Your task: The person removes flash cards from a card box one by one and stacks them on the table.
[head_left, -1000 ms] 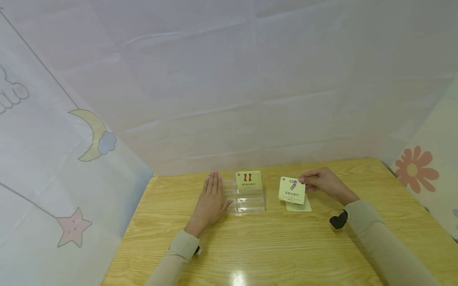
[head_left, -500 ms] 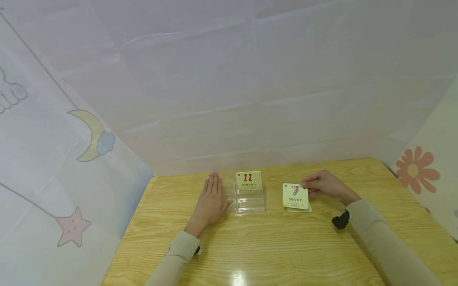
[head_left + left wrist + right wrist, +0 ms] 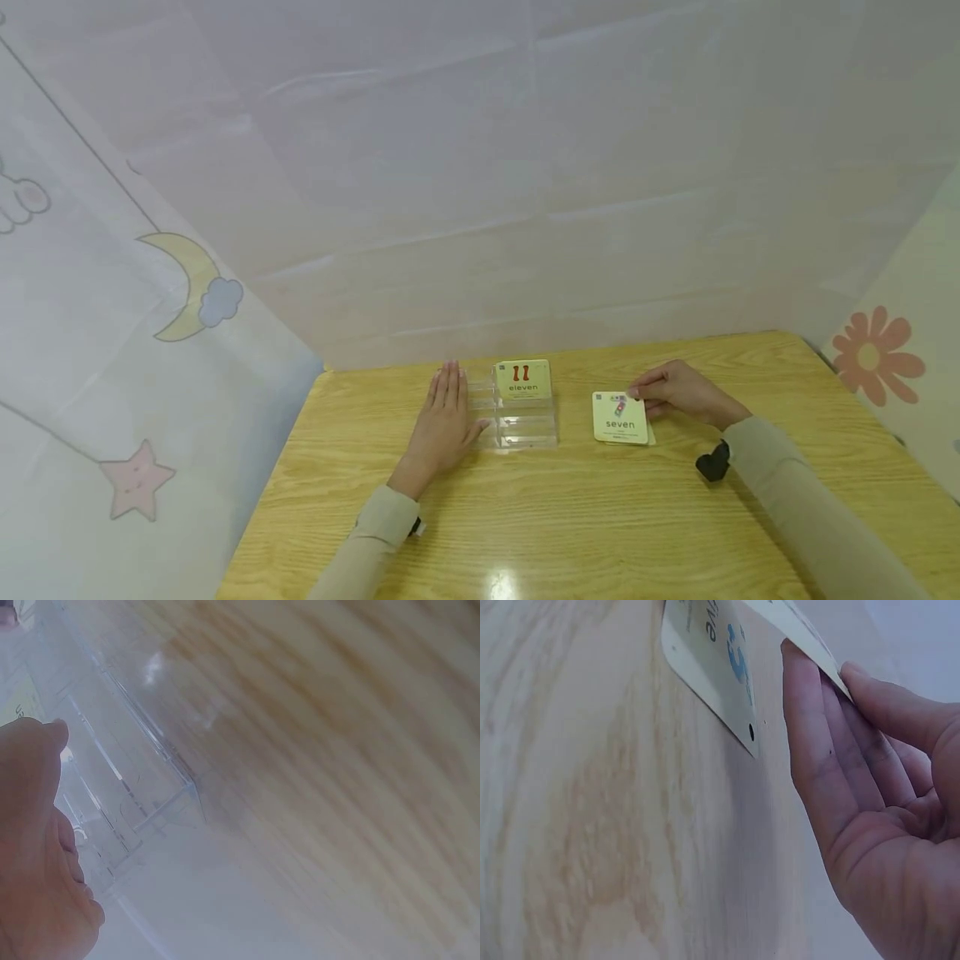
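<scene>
Head view: wood-grain table (image 3: pixel 562 517), pale backdrop (image 3: pixel 480 192).

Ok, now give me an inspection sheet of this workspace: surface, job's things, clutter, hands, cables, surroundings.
Surface: wood-grain table, with a bright reflection near the front.
Job's things: clear rack with an "eleven" card at its far right; "seven" card to the right of the rack, over a "five" card.
Clutter: nothing seen.
Left hand: lies over the rack's left part, fingers straight.
Right hand: pinches the "seven" card by its upper right corner.
Cables: nothing seen.
Surroundings: pale, creased backdrop with a printed moon, star and flower.
</scene>
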A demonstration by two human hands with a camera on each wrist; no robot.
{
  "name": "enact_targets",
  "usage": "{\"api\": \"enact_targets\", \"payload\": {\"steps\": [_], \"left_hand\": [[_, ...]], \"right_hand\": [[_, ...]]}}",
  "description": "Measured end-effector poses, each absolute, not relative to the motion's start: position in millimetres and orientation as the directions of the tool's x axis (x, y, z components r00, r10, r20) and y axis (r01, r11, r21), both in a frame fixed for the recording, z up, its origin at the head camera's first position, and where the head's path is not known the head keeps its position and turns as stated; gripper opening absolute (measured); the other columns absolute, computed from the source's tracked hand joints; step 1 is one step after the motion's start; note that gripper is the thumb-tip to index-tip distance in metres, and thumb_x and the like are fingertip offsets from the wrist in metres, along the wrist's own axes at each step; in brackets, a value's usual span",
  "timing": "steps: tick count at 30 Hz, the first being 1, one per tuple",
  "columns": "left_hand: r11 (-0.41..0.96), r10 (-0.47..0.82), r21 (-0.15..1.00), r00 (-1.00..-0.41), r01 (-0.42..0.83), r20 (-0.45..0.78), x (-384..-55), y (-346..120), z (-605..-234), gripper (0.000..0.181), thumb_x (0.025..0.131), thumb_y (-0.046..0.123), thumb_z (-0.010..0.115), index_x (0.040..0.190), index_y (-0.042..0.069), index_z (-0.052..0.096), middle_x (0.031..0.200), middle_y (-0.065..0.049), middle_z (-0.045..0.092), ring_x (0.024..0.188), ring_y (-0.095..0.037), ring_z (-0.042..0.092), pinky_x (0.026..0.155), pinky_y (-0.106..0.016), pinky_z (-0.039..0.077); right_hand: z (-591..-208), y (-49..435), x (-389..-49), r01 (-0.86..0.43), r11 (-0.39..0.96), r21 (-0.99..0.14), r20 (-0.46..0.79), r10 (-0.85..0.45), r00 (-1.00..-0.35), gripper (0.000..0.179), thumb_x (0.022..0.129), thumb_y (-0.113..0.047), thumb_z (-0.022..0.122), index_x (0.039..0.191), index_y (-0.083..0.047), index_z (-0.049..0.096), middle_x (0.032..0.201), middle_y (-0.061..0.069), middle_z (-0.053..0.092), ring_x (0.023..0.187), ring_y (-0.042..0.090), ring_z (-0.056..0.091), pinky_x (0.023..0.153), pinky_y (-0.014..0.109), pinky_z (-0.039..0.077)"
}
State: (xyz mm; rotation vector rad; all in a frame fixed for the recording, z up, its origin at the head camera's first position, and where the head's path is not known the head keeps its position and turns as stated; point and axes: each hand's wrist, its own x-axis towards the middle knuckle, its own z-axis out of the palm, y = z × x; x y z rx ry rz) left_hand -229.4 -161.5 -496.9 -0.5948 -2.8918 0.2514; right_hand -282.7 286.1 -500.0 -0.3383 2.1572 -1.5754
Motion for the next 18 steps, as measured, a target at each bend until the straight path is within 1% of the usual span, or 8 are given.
{"api": "enact_targets", "payload": {"steps": [2, 6, 9, 13, 18], "left_hand": [[0.905, 0.403, -0.206, -0.904, 0.372, 0.14, -229.2, -161.3, -497.1, 0.091, 0.11, 0.058, 0.038, 0.165, -0.009, 0.01, 0.175, -0.029, 0.002, 0.165, -0.043, 0.008, 0.136, -0.052, 0.012], [0.902, 0.405, -0.225, -0.902, 0.368, 0.147, -228.4, -161.2, -497.8, 0.091, 0.11, 0.06, 0.036, 0.165, -0.009, 0.011, 0.174, -0.03, 0.01, 0.165, -0.043, 0.011, 0.136, -0.052, 0.013], [0.902, 0.405, -0.228, -0.903, 0.368, 0.145, -228.2, -161.3, -497.5, 0.091, 0.11, 0.06, 0.035, 0.165, -0.008, 0.011, 0.174, -0.03, 0.01, 0.165, -0.043, 0.011, 0.136, -0.052, 0.014], [0.903, 0.404, -0.223, -0.903, 0.368, 0.146, -227.9, -161.3, -496.2, 0.091, 0.11, 0.059, 0.037, 0.165, -0.009, 0.011, 0.174, -0.03, 0.008, 0.165, -0.043, 0.01, 0.136, -0.052, 0.014], [0.903, 0.4, -0.23, -0.906, 0.364, 0.138, -228.3, -161.8, -495.9, 0.092, 0.11, 0.059, 0.036, 0.165, -0.009, 0.007, 0.174, -0.029, 0.002, 0.165, -0.043, 0.011, 0.136, -0.051, 0.011]], "right_hand": [[-499.8, 286.2, -282.2, 0.067, 0.321, -0.945, -0.214, -0.447, -0.869, 0.049, 0.104, -0.02, 0.067, 0.137, 0.016, 0.059, 0.12, 0.021, 0.077, 0.097, 0.024, 0.08, 0.085, 0.04, 0.067], [-501.5, 286.4, -281.8, 0.072, 0.327, -0.942, -0.22, -0.445, -0.868, 0.048, 0.104, -0.018, 0.067, 0.137, 0.017, 0.059, 0.119, 0.021, 0.077, 0.098, 0.024, 0.08, 0.085, 0.04, 0.067], [-501.7, 286.2, -281.0, 0.059, 0.342, -0.938, -0.215, -0.44, -0.872, 0.047, 0.104, -0.017, 0.066, 0.135, 0.017, 0.06, 0.118, 0.022, 0.077, 0.097, 0.025, 0.08, 0.084, 0.04, 0.067], [-500.4, 284.0, -279.9, 0.031, 0.392, -0.92, -0.207, -0.416, -0.885, 0.039, 0.103, -0.016, 0.067, 0.128, 0.014, 0.067, 0.112, 0.021, 0.078, 0.093, 0.024, 0.08, 0.08, 0.039, 0.068], [-501.4, 279.4, -280.8, -0.03, 0.495, -0.868, -0.189, -0.386, -0.903, 0.03, 0.103, -0.017, 0.068, 0.119, 0.008, 0.073, 0.101, 0.015, 0.079, 0.082, 0.019, 0.075, 0.07, 0.033, 0.065]]}}
